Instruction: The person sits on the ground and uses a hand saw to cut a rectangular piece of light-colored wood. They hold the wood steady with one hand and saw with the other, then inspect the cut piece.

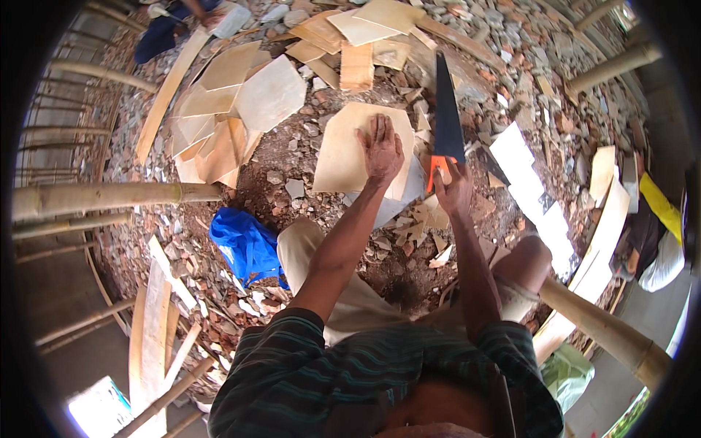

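A pale plywood sheet with cut corners lies in front of me. My left hand rests flat on it, fingers stretched forward. To the right, my right hand grips the orange handle of a hand saw. The saw's dark blade points away from me, just beside the sheet's right edge; I cannot tell whether it touches the wood. Under the near right edge of the sheet shows a greyish flat piece, partly hidden.
Cut plywood pieces are heaped at the far left and far middle. Brick rubble covers the ground. A blue bag sits by my left knee. Bamboo poles reach in from both sides. Another person's hand shows at the far left.
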`<action>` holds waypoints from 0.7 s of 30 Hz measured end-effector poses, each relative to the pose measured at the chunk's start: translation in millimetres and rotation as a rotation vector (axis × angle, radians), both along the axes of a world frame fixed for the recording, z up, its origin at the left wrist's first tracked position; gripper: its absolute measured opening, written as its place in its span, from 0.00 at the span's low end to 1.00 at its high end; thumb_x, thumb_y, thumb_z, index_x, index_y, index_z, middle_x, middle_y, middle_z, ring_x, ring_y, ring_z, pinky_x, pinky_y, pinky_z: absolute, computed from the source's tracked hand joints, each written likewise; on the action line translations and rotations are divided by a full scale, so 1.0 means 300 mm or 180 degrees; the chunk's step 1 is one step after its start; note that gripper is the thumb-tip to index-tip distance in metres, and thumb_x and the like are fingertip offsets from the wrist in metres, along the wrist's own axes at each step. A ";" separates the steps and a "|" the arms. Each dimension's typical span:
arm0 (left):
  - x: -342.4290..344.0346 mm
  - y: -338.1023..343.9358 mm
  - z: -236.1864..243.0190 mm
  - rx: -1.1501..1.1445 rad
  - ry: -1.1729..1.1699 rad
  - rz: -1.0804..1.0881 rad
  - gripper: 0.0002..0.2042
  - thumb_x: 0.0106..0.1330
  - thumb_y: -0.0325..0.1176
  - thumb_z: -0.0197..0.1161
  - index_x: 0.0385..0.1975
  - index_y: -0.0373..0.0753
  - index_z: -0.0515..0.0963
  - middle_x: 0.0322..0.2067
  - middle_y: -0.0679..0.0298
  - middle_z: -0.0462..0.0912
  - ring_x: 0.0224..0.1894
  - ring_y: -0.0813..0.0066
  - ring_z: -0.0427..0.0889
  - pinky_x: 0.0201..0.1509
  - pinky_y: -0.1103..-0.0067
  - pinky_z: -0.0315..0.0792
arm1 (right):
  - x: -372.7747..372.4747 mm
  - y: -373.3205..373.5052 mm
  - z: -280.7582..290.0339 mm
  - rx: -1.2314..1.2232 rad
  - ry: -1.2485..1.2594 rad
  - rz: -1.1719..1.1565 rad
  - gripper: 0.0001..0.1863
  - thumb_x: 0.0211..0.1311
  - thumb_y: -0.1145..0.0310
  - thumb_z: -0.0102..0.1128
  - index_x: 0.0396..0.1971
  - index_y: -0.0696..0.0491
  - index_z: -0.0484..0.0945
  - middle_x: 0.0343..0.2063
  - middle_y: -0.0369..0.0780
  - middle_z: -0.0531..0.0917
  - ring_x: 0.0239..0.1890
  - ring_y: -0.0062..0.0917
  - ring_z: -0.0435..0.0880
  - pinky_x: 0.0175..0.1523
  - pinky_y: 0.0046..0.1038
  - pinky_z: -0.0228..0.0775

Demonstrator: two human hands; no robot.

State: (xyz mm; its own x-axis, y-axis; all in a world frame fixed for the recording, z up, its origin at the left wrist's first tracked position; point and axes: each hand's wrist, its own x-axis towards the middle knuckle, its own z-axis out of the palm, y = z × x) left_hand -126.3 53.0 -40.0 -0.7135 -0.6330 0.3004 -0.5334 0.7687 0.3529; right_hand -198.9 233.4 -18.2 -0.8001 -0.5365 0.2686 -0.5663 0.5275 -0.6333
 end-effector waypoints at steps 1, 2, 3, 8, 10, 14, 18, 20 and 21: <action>0.002 0.000 -0.001 0.0011 -0.0021 0.0010 0.25 0.70 0.37 0.48 0.64 0.32 0.63 0.67 0.51 0.62 0.73 0.55 0.54 0.71 0.44 0.39 | 0.019 -0.018 -0.005 0.0158 0.0045 -0.0251 0.24 0.54 0.61 0.64 0.49 0.60 0.79 0.43 0.54 0.79 0.44 0.45 0.79 0.50 0.43 0.71; 0.008 -0.001 -0.005 0.0076 0.0180 -0.0005 0.25 0.70 0.37 0.48 0.64 0.32 0.63 0.67 0.51 0.63 0.73 0.55 0.54 0.71 0.44 0.39 | 0.030 -0.053 -0.009 -0.0237 -0.0228 -0.0378 0.20 0.55 0.63 0.64 0.45 0.60 0.81 0.43 0.53 0.79 0.44 0.46 0.78 0.51 0.42 0.70; 0.013 -0.008 -0.012 0.0230 0.0250 -0.0058 0.25 0.70 0.37 0.48 0.65 0.32 0.63 0.67 0.51 0.63 0.73 0.55 0.54 0.72 0.45 0.40 | 0.041 -0.074 -0.009 -0.0433 -0.0191 -0.0113 0.20 0.55 0.64 0.64 0.45 0.60 0.81 0.43 0.53 0.80 0.44 0.46 0.78 0.52 0.42 0.70; 0.075 -0.138 -0.073 0.0832 0.1500 -0.0015 0.31 0.69 0.41 0.48 0.70 0.33 0.53 0.69 0.49 0.58 0.73 0.54 0.51 0.73 0.48 0.38 | 0.046 -0.211 -0.032 -0.0638 -0.0200 0.0560 0.17 0.56 0.65 0.61 0.43 0.58 0.82 0.37 0.54 0.83 0.44 0.50 0.80 0.51 0.43 0.72; 0.130 -0.204 -0.075 0.0166 0.0733 0.1085 0.30 0.66 0.46 0.52 0.64 0.34 0.60 0.64 0.51 0.65 0.69 0.56 0.59 0.69 0.55 0.51 | 0.053 -0.240 -0.047 -0.0162 -0.0411 0.0499 0.17 0.54 0.64 0.61 0.42 0.56 0.79 0.38 0.55 0.82 0.43 0.51 0.81 0.50 0.45 0.73; 0.289 -0.348 0.009 0.1771 -0.0562 0.1423 0.22 0.56 0.45 0.63 0.44 0.33 0.79 0.40 0.53 0.84 0.45 0.60 0.82 0.46 0.67 0.74 | 0.105 -0.238 -0.044 0.0078 -0.0976 0.0099 0.17 0.53 0.63 0.61 0.42 0.55 0.78 0.39 0.54 0.81 0.44 0.50 0.81 0.49 0.46 0.73; 0.352 -0.305 0.047 0.2030 0.0478 0.1308 0.17 0.52 0.38 0.66 0.37 0.32 0.81 0.31 0.54 0.84 0.34 0.61 0.83 0.39 0.67 0.76 | 0.150 -0.201 -0.004 -0.0163 -0.0953 0.0094 0.17 0.50 0.63 0.63 0.39 0.56 0.79 0.39 0.53 0.80 0.41 0.49 0.81 0.46 0.46 0.74; 0.346 -0.291 0.071 0.2190 0.0518 0.1281 0.16 0.53 0.37 0.65 0.37 0.33 0.81 0.31 0.57 0.84 0.32 0.65 0.83 0.37 0.69 0.75 | 0.148 -0.175 0.012 -0.0669 -0.0588 -0.0116 0.15 0.49 0.66 0.64 0.35 0.59 0.78 0.34 0.51 0.81 0.39 0.47 0.82 0.43 0.45 0.74; 0.334 -0.298 0.090 0.2293 0.0541 0.1204 0.15 0.54 0.37 0.64 0.37 0.34 0.81 0.30 0.58 0.84 0.32 0.66 0.83 0.36 0.70 0.76 | 0.136 -0.161 0.016 -0.1042 -0.0702 -0.0199 0.15 0.49 0.67 0.63 0.35 0.59 0.78 0.34 0.52 0.82 0.38 0.47 0.82 0.43 0.44 0.73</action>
State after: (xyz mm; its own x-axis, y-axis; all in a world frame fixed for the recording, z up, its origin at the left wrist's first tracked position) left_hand -26.1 -36.3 -12.9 -0.3955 -0.8995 -0.1858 -0.6055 0.1032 0.7892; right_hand -158.0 185.2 -13.3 -0.8860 -0.3995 0.2354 -0.3712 0.3067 -0.8765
